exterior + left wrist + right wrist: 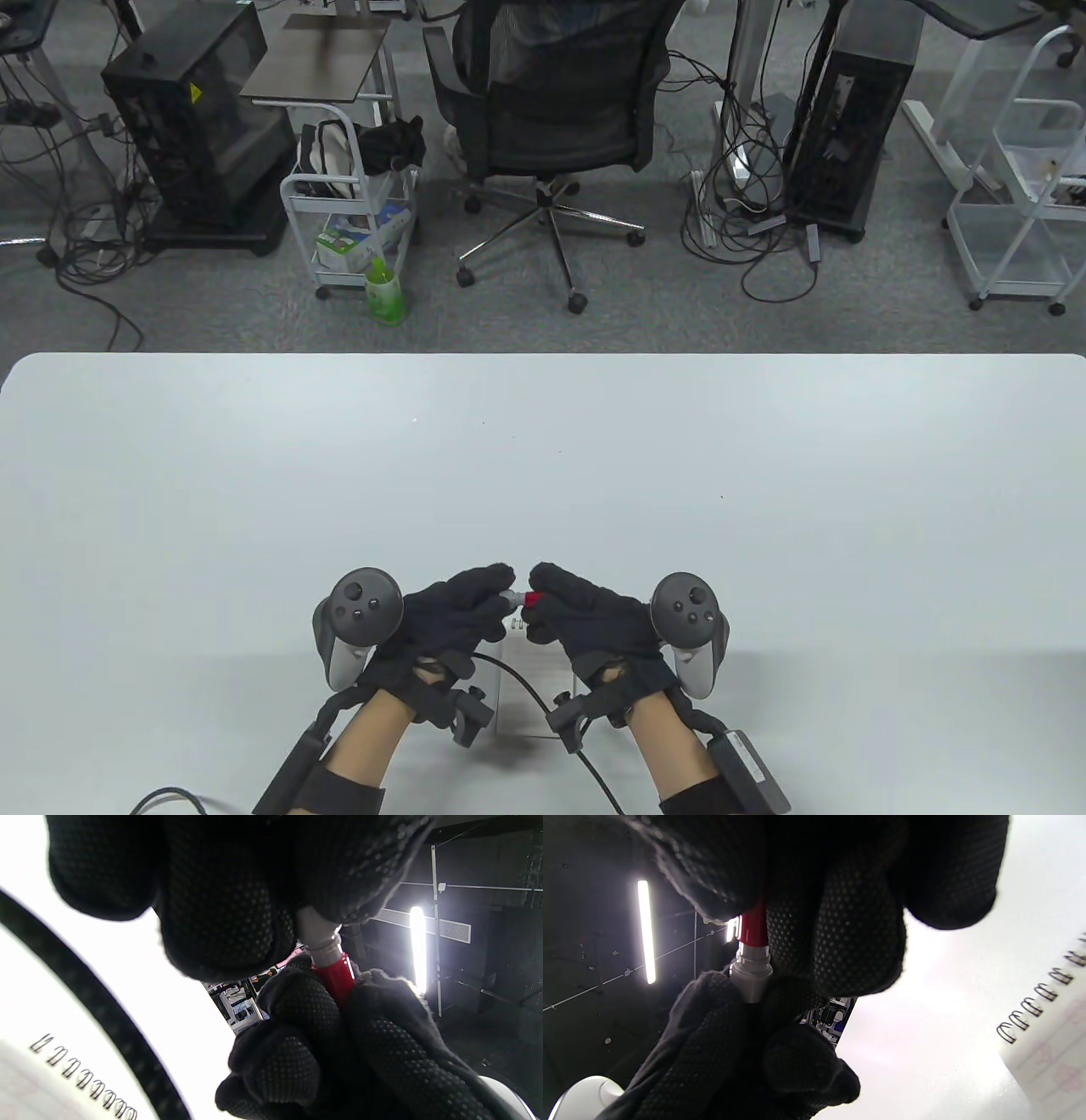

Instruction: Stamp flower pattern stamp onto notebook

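Both hands hold a small stamp (519, 599) between them above the near middle of the table. My left hand (462, 607) grips its white-grey end (316, 935); my right hand (577, 611) grips its red end (337, 978). In the right wrist view the red part (753, 927) meets the white part (751, 978) at a ring. A white spiral notebook (522, 679) lies on the table under and between the wrists, mostly hidden. Its wire coil (1039, 1001) and a lined page with faint pink marks (1058, 1069) show in the right wrist view, and the coil shows in the left wrist view (80, 1077).
The white table (543, 475) stretches wide ahead of the hands. Black glove cables (543, 705) run over the notebook. Beyond the far edge stand an office chair (551, 110), a wire cart (352, 212) and computer towers on the floor.
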{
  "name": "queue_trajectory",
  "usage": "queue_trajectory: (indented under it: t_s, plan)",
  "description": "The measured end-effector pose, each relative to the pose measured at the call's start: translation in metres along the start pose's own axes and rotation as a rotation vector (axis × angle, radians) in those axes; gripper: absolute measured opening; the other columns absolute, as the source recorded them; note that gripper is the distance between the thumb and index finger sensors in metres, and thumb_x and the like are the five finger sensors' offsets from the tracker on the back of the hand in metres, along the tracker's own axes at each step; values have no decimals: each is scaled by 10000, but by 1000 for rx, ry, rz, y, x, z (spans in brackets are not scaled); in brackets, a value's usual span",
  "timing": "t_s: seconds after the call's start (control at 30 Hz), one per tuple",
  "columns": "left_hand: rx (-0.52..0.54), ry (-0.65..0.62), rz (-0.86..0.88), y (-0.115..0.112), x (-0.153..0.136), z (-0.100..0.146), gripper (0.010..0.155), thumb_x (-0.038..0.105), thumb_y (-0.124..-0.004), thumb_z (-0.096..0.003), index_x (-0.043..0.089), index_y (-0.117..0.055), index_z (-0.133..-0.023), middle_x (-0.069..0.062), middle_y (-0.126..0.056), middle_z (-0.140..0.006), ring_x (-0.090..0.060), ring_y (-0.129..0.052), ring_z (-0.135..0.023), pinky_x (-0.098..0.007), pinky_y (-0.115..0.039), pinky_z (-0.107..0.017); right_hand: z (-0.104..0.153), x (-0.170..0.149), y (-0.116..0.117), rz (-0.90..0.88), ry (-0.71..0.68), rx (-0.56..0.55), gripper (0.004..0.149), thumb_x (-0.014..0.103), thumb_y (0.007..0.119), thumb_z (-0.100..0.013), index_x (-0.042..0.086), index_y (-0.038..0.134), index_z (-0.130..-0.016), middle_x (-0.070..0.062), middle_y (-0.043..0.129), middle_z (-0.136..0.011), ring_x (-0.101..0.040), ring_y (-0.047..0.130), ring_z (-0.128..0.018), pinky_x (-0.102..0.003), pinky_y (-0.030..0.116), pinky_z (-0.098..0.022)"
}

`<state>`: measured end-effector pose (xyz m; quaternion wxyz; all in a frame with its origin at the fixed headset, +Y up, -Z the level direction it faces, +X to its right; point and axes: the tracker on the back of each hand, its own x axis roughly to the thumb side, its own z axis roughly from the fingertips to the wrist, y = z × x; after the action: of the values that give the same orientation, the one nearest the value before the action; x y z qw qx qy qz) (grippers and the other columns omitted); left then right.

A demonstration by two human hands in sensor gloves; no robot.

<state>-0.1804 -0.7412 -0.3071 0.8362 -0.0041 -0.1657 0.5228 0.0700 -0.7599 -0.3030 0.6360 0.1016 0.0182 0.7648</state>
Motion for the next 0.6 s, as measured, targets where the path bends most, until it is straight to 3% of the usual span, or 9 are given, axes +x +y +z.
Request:
queue_trajectory:
  t_s: [0.2, 0.47, 0.6]
  plan:
    - [-47, -14, -99, 8, 4, 1, 578, 394, -794, -419, 100, -756, -916, -174, -890, -844, -334, -996, -596, -599, -746, -485, 0, 4, -4, -12, -8, -14, 488, 290, 855, -409, 139, 805, -871, -157, 952, -677, -308, 1069, -486, -534, 811, -467]
    - [-100, -4, -534, 58, 6, 3, 624, 424, -771, -426, 114, -703, -963, -204, -772, -955, -438, -865, -772, -667, -637, -559, 0, 1, -14, -5, 3, -38, 486, 287, 854, -409, 137, 807, -869, -160, 951, -676, -313, 1067, -484, -537, 809, -466]
    - [-113, 43, -661, 71, -13, 12, 628, 426, -766, -427, 119, -695, -969, -203, -750, -973, -459, -823, -811, -683, -600, -580, 0, 1, -15, -2, 8, -41, 485, 288, 853, -409, 138, 808, -868, -162, 950, -677, -314, 1065, -485, -539, 807, -467]
